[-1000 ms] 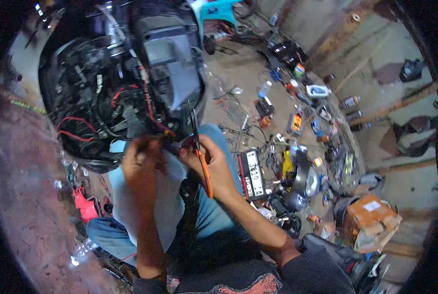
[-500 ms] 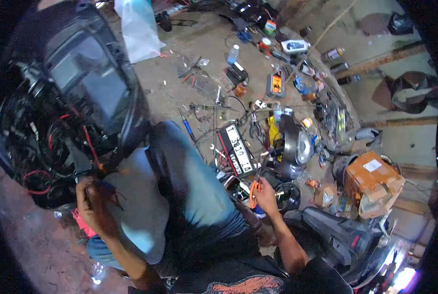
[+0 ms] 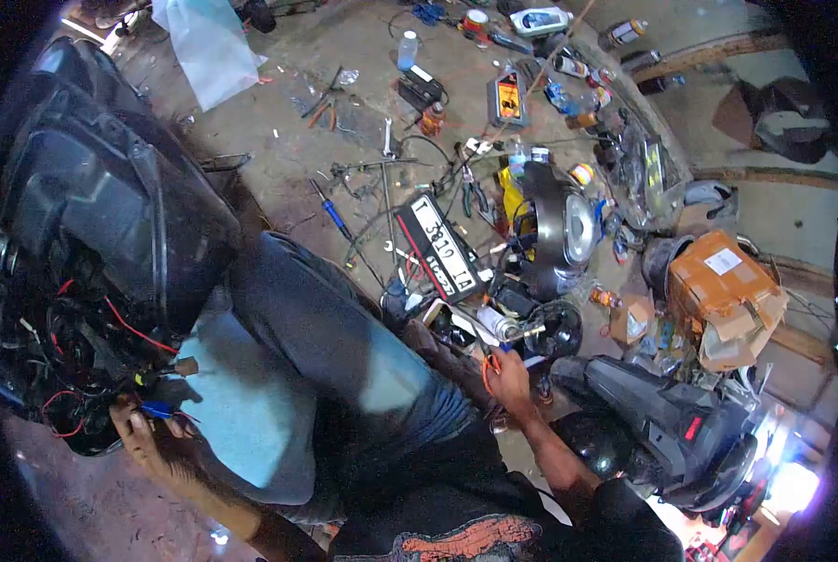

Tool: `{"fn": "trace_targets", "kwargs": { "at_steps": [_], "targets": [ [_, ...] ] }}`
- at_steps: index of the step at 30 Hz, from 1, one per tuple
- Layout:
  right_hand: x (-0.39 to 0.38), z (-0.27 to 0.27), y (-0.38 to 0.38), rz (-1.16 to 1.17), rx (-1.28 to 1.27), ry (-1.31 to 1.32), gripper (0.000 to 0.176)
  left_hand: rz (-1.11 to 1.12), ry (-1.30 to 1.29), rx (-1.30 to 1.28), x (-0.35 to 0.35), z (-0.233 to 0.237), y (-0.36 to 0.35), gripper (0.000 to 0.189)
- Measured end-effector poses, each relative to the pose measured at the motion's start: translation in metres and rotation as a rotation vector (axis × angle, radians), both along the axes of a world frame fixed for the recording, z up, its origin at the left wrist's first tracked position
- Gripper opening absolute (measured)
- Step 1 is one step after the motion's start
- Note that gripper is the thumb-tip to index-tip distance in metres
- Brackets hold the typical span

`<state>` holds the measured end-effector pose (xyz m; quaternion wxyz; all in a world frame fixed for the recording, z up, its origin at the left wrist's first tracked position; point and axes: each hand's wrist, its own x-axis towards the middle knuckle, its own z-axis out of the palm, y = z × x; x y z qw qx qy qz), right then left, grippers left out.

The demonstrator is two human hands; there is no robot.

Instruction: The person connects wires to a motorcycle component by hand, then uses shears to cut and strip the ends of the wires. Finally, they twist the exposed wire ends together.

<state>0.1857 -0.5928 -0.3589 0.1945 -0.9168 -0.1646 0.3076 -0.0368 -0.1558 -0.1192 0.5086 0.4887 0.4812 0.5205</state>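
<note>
My left hand (image 3: 152, 440) is at the lower edge of the dark motorcycle bodywork (image 3: 110, 187), its fingers closed around a small blue piece (image 3: 159, 409). Exactly what the piece is, I cannot make out. Loose red wires (image 3: 138, 326) and black cables lie just above that hand. Low in the middle of the view, my right hand (image 3: 510, 379) grips orange-handled pliers (image 3: 489, 367), their dark jaws directed up and left. The jaws are above a cluttered box of parts, and nothing is visibly clamped in them.
A number plate (image 3: 442, 248), a blue-handled screwdriver (image 3: 331, 208), a wrench (image 3: 388, 138) and a headlight unit (image 3: 559, 229) lie on the floor ahead. To the right are a cardboard box (image 3: 723, 286) and black motorcycle plastics (image 3: 634, 403). Several bottles line the wall.
The view has shifted, with the bodywork now tilted differently. My left hand has moved down and left, and the blue piece now shows in it. My right hand still holds the pliers.
</note>
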Motion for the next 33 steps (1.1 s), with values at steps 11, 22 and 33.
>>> {"fn": "trace_targets", "kwargs": {
  "at_steps": [11, 22, 33],
  "targets": [
    [0.020, -0.046, -0.049, 0.276, -0.267, 0.116, 0.036, -0.108, 0.323, 0.136, -0.022, 0.007, 0.013, 0.018],
    [0.014, -0.116, -0.060, 0.218, -0.592, 0.213, 0.044, -0.156, 0.466, 0.184, -0.017, 0.017, 0.012, 0.015],
    [0.021, -0.149, -0.045, 0.090, -0.438, 0.232, 0.044, -0.190, 0.265, 0.168, -0.034, -0.004, 0.019, 0.018]
  ]
}}
